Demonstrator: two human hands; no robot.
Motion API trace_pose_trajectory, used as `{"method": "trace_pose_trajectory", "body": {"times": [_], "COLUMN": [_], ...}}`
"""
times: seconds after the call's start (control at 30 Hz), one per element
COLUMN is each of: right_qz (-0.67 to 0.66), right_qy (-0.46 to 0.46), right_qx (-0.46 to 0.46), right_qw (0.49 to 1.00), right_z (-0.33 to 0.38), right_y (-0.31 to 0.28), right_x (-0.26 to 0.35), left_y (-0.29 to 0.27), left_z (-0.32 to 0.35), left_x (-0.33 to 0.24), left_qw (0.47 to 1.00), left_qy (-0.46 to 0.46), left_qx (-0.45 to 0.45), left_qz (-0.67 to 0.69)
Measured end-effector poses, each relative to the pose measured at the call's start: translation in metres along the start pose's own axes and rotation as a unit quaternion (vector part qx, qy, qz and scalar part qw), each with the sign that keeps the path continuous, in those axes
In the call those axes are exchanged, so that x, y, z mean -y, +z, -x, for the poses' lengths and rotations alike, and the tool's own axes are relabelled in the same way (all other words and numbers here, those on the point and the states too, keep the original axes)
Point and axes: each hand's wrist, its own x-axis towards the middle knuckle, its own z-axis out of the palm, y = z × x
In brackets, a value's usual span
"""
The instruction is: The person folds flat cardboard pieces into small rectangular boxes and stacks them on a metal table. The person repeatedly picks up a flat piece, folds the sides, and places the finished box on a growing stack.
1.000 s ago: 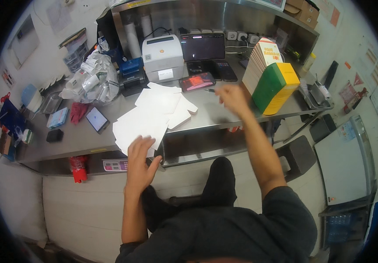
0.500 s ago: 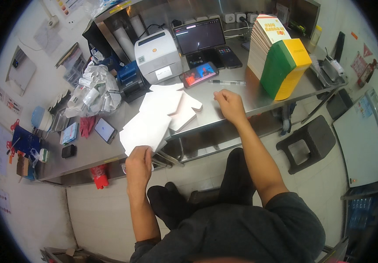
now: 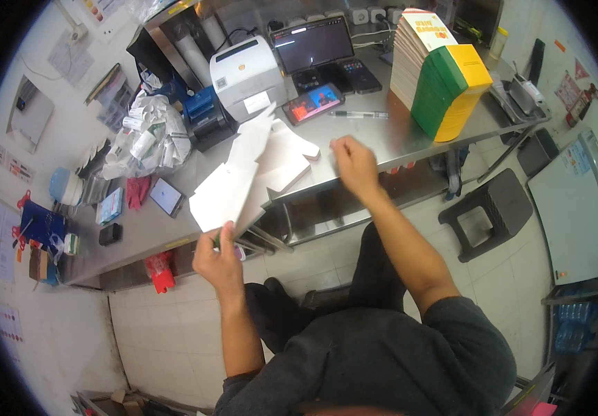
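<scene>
My left hand (image 3: 217,258) grips the near corner of a flat white cardboard box blank (image 3: 233,182) and lifts it off the steel counter (image 3: 396,139) at a tilt. More white flat blanks (image 3: 286,154) lie under it on the counter. My right hand (image 3: 353,163) hovers just right of those blanks with fingers loosely curled and nothing in it. A pen (image 3: 358,114) lies on the counter a little beyond that hand.
A tall stack of folded green, yellow and white cartons (image 3: 441,73) stands at the right. Behind are a white label printer (image 3: 250,69), a tablet screen (image 3: 314,43) and phones (image 3: 313,102). A plastic bag of small items (image 3: 150,135) lies left. A grey stool (image 3: 489,208) stands on the floor.
My left hand has raised the white blank up off the pile. My right hand drew back from the far counter toward the blanks. The view shifted closer to the counter.
</scene>
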Motion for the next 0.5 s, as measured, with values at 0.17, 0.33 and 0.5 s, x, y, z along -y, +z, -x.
{"method": "trace_pose_trajectory", "body": {"times": [0.17,0.33,0.5], "right_qz": [-0.256,-0.408,-0.424], "right_qy": [0.034,0.237,0.203], "right_qx": [0.24,0.213,0.217], "right_qw": [0.936,0.856,0.855], "right_z": [0.085,0.104,0.106], "right_y": [0.035,0.045,0.043], "right_x": [0.058,0.077,0.079], "left_y": [0.012,0.011,0.003], "left_z": [0.034,0.055,0.066], "left_x": [-0.015,-0.017,-0.006], "left_qw": [0.992,0.979,0.976], "left_qy": [-0.018,0.115,0.116], "left_qx": [0.101,0.15,0.162], "left_qz": [0.075,0.081,0.089]}}
